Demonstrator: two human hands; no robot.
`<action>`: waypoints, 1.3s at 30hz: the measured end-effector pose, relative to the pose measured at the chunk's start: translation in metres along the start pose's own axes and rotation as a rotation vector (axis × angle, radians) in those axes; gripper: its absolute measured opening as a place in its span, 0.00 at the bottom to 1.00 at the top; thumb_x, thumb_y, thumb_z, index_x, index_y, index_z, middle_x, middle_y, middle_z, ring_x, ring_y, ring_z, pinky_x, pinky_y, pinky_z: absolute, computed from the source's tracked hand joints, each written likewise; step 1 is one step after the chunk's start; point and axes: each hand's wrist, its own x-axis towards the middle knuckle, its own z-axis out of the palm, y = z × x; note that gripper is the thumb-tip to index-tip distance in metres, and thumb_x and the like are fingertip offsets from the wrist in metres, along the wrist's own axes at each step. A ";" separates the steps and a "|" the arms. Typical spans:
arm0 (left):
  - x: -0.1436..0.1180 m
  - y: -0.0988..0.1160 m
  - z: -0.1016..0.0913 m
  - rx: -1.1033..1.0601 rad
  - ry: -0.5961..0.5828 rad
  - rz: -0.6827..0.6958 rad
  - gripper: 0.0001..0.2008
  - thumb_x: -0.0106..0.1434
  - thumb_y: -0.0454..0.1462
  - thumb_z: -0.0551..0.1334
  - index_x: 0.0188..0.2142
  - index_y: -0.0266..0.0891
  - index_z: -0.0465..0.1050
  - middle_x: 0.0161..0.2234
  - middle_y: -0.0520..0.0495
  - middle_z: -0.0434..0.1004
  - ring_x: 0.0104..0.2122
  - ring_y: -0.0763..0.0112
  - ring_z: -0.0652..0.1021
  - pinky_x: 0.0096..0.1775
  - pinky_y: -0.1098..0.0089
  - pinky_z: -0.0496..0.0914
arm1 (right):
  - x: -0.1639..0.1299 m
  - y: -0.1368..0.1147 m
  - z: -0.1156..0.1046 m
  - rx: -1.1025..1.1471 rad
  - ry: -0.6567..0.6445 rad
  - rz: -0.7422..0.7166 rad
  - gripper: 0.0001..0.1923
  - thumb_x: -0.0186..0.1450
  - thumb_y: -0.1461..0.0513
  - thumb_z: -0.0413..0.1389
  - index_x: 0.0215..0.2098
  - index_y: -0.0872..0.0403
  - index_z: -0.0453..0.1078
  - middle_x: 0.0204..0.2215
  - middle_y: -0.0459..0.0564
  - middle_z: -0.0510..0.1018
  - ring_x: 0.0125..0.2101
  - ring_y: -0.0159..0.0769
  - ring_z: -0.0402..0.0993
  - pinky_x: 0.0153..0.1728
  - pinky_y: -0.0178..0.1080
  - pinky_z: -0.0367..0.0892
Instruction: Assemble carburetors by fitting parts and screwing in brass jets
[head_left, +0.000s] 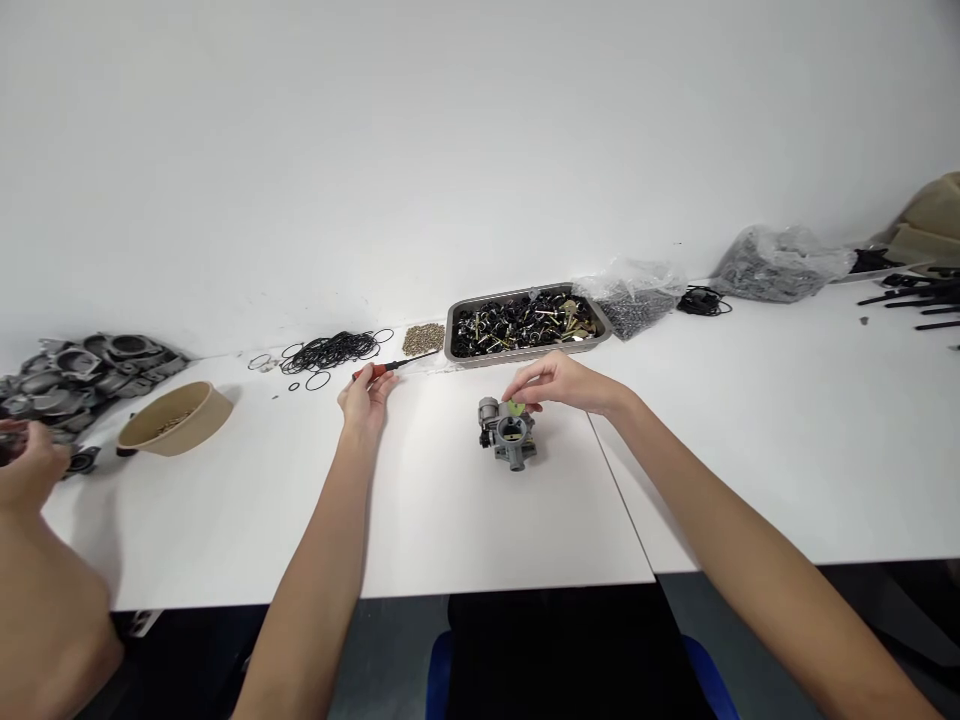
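Note:
My left hand (363,402) is closed around the red handle of a screwdriver (382,370), whose dark shaft points right toward the metal tray. A grey metal carburetor (514,440) stands on the white table in front of me, its round bore facing up. My right hand (546,385) is at the carburetor's far side, thumb and fingers pinched on a small yellow-green disc (516,407) just over the body. Whether the disc touches the carburetor I cannot tell.
A metal tray (525,355) of mixed small parts stands against the wall. Left of it lie brass pieces (424,339) and black rubber rings (334,352). A beige bowl (202,425), grey castings (67,385) and another person's hand (34,465) are farther left. Plastic bags (780,265) lie right.

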 end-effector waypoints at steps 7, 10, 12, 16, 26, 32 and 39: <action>-0.004 0.003 0.004 -0.003 0.020 -0.017 0.02 0.60 0.28 0.61 0.30 0.30 0.69 0.25 0.45 0.75 0.25 0.71 0.78 0.33 0.68 0.79 | -0.001 -0.009 0.009 0.024 -0.007 0.059 0.08 0.58 0.62 0.64 0.35 0.57 0.78 0.21 0.45 0.77 0.22 0.30 0.73 0.28 0.36 0.69; -0.006 0.006 0.005 0.000 0.040 -0.034 0.02 0.61 0.28 0.60 0.30 0.30 0.69 0.24 0.46 0.75 0.24 0.73 0.77 0.31 0.70 0.77 | -0.001 -0.009 0.010 0.051 0.035 0.037 0.08 0.56 0.62 0.66 0.33 0.57 0.77 0.24 0.46 0.78 0.24 0.30 0.74 0.30 0.36 0.70; -0.007 0.008 0.006 0.002 0.059 -0.052 0.02 0.61 0.28 0.60 0.31 0.30 0.69 0.24 0.47 0.74 0.23 0.73 0.76 0.28 0.71 0.76 | -0.001 -0.008 0.010 0.058 0.041 0.032 0.08 0.55 0.62 0.66 0.33 0.57 0.77 0.25 0.46 0.78 0.24 0.30 0.75 0.30 0.35 0.70; -0.008 0.012 0.007 -0.002 0.076 -0.059 0.02 0.60 0.29 0.60 0.30 0.31 0.69 0.23 0.47 0.74 0.20 0.75 0.73 0.23 0.73 0.71 | -0.002 -0.010 0.011 0.045 0.024 0.049 0.08 0.55 0.63 0.66 0.33 0.58 0.78 0.23 0.46 0.78 0.24 0.29 0.74 0.30 0.35 0.70; -0.006 0.012 0.005 -0.020 0.105 -0.058 0.01 0.58 0.29 0.60 0.29 0.32 0.69 0.21 0.49 0.71 0.18 0.76 0.70 0.22 0.74 0.67 | 0.000 -0.004 0.008 0.008 -0.015 0.035 0.09 0.55 0.62 0.67 0.34 0.57 0.80 0.29 0.49 0.81 0.29 0.30 0.75 0.29 0.32 0.68; -0.006 0.012 0.005 -0.017 0.101 -0.066 0.00 0.57 0.29 0.60 0.30 0.32 0.69 0.21 0.49 0.72 0.18 0.76 0.70 0.22 0.73 0.67 | 0.000 -0.005 0.010 -0.039 -0.077 0.022 0.12 0.53 0.61 0.68 0.36 0.56 0.78 0.29 0.49 0.81 0.30 0.32 0.76 0.32 0.34 0.69; -0.007 0.012 0.004 -0.019 0.083 -0.074 0.01 0.56 0.30 0.60 0.30 0.33 0.69 0.22 0.49 0.72 0.18 0.75 0.71 0.21 0.73 0.67 | 0.001 -0.005 0.011 -0.106 -0.088 0.010 0.14 0.52 0.61 0.68 0.37 0.56 0.78 0.27 0.47 0.79 0.30 0.32 0.75 0.33 0.36 0.69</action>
